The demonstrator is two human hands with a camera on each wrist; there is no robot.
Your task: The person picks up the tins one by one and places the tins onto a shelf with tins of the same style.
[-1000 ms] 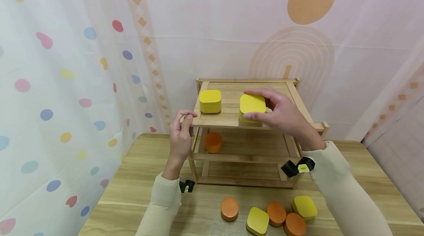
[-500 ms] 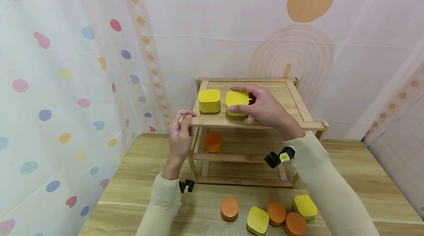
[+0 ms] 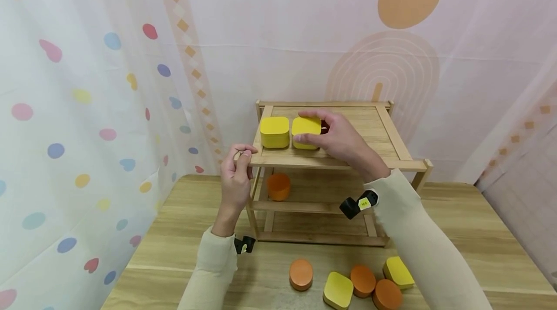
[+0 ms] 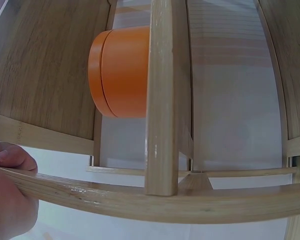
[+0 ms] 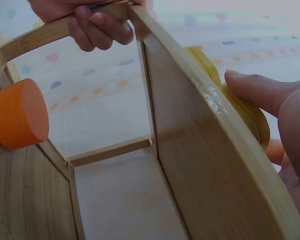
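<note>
A three-tier wooden rack (image 3: pixel 361 121) stands on the table. My right hand (image 3: pixel 344 141) pinches a yellow rounded-square tin (image 3: pixel 306 127) between thumb and fingers at the top board. To its left, separated by a narrow gap, sits a second yellow tin (image 3: pixel 275 133) of the same shape. My left hand (image 3: pixel 236 174) grips the rack's front left corner; the right wrist view shows its fingers (image 5: pixel 104 34) curled around the wooden bar. Below, an orange round lidded tin (image 4: pixel 122 72) rests on the middle tier, at the left end.
In front of the rack lie an orange round tin (image 3: pixel 301 274) by itself and a group on the right with a yellow tin (image 3: pixel 338 290), two orange tins (image 3: pixel 362 281) and another yellow tin (image 3: pixel 398 272). A patterned curtain (image 3: pixel 226 20) hangs behind and on the left.
My right hand has moved left along the top board with the yellow tin, bringing it close beside the other yellow tin. My left hand has stayed on the rack's corner.
</note>
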